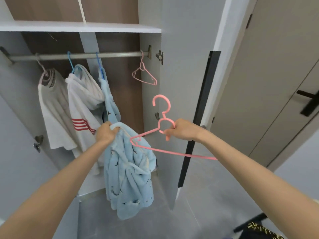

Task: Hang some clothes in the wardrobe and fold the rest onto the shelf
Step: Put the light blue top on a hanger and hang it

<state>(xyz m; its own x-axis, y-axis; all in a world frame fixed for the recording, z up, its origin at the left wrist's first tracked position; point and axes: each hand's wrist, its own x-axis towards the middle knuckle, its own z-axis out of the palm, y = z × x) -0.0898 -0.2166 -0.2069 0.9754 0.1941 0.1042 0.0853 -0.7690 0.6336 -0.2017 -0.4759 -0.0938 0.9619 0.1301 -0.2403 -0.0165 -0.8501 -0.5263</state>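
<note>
Collar of the blue fleece garment (129, 178) is clamped inside the curled fingers of the left hand (105, 133); at its 3 o'clock, the pink hanger (148, 132) is pinched below the hook by the right hand (181, 129).

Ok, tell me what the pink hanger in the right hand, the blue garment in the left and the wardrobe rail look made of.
Thin pink hanger: likely plastic, or plastic-coated wire; smooth, uniform colour, slender bars.
Light blue bird-print garment: soft fleece or plush; fuzzy nap, thick folds.
Grey round rail: metal, seemingly brushed; dull sheen.
</note>
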